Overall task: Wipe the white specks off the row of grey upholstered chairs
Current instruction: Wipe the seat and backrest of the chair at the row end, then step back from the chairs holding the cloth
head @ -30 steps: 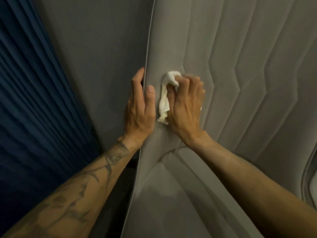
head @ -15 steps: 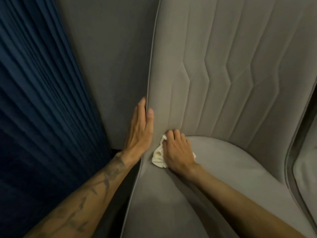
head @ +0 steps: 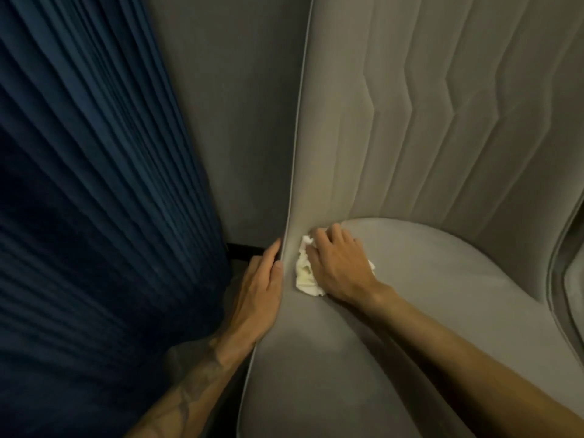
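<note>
A grey upholstered chair (head: 442, 137) with a chevron-stitched backrest fills the right of the view, and its rounded seat cushion (head: 458, 286) lies below. My right hand (head: 339, 268) presses a crumpled white cloth (head: 305, 275) into the crease where the chair's left side wing meets the seat. My left hand (head: 259, 295) lies flat, fingers together, against the outer edge of that left side wing, holding nothing. No white specks show on the fabric in this dim light.
A pleated dark blue curtain (head: 94, 200) hangs close on the left. A grey wall (head: 227, 105) stands behind the chair, with a dark skirting strip at its foot. The edge of a neighbouring grey chair (head: 573, 292) shows at the far right.
My right hand has slid the cloth down the backrest's left part to the seat crease. My left hand has followed down the chair's edge.
</note>
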The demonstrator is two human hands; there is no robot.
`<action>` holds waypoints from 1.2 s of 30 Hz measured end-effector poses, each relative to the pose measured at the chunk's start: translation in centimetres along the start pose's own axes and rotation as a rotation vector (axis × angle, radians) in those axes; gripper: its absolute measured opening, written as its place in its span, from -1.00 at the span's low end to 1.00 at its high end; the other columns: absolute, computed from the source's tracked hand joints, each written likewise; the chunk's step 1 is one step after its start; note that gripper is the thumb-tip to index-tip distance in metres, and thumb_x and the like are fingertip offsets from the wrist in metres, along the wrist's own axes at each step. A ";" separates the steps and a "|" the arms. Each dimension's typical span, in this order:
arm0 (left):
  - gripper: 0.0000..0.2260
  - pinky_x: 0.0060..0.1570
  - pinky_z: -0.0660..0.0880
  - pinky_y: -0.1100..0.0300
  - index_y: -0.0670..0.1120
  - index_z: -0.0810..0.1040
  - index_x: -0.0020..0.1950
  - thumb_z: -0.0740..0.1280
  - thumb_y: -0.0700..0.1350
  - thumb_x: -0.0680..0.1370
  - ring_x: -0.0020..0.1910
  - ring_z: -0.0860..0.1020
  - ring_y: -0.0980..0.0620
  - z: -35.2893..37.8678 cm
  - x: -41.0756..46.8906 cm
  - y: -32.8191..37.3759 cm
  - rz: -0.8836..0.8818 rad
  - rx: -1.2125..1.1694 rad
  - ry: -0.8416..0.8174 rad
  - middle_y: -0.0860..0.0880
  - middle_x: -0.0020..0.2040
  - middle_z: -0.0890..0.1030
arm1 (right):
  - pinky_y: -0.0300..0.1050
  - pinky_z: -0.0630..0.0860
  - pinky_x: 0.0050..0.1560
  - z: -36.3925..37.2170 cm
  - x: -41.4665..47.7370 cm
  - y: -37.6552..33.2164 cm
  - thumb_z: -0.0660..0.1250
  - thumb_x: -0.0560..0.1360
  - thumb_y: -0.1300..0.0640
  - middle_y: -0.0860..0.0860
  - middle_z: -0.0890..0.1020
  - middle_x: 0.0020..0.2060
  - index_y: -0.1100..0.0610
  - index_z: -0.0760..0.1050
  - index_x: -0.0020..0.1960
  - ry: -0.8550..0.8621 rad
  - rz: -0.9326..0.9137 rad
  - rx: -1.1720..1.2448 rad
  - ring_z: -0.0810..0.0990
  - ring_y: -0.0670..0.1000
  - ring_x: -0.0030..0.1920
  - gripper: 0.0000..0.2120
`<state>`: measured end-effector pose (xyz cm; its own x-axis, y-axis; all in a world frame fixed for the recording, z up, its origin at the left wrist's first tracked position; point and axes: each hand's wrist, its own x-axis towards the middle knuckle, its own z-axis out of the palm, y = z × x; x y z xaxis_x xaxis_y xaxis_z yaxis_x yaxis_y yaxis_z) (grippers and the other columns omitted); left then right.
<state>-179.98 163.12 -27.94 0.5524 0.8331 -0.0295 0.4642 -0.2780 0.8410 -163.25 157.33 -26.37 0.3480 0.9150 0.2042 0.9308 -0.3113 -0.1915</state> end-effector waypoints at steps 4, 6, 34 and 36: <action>-0.58 0.33 0.26 0.32 0.09 0.28 0.64 0.09 -0.08 0.76 0.38 0.41 0.10 -0.7 -2.4 -0.5 -0.044 -0.011 -0.013 -0.05 0.47 0.43 | 0.08 0.38 0.02 -0.7 -3.5 -3.2 0.06 0.64 -0.07 0.09 0.46 0.04 0.04 0.38 0.12 -0.046 -0.080 0.056 0.43 0.15 0.01 -0.77; -0.60 0.35 0.21 0.37 0.04 0.30 0.63 0.09 -0.07 0.77 0.40 0.40 0.10 -1.2 -4.6 -0.8 -0.080 -0.011 -0.037 -0.06 0.49 0.43 | 0.09 0.41 0.02 -1.2 -5.6 -5.3 0.07 0.62 -0.06 0.08 0.47 0.03 0.04 0.39 0.13 -0.085 -0.106 0.068 0.43 0.14 0.00 -0.77; -0.54 0.35 0.37 0.05 0.04 0.20 0.67 0.09 -0.03 0.74 0.38 0.40 -0.04 -19.4 -23.7 47.0 0.173 0.688 -0.631 0.00 0.48 0.40 | 0.09 0.49 0.09 -55.4 -20.7 -5.2 0.17 0.63 -0.02 0.16 0.44 0.07 0.12 0.39 0.18 -0.387 0.467 0.390 0.50 0.26 0.07 -0.76; -0.54 0.33 0.39 0.02 0.06 0.23 0.65 0.11 0.00 0.73 0.36 0.42 -0.07 -17.4 -24.4 51.2 0.236 0.718 -0.636 -0.01 0.46 0.41 | 0.08 0.49 0.09 -59.4 -23.0 -2.4 0.17 0.64 -0.02 0.16 0.45 0.06 0.12 0.39 0.17 -0.340 0.517 0.394 0.51 0.26 0.06 -0.77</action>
<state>-181.77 136.94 25.23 0.8562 0.3650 -0.3655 0.4882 -0.8031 0.3415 -166.87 121.76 26.40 0.6186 0.7250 -0.3028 0.5254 -0.6683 -0.5267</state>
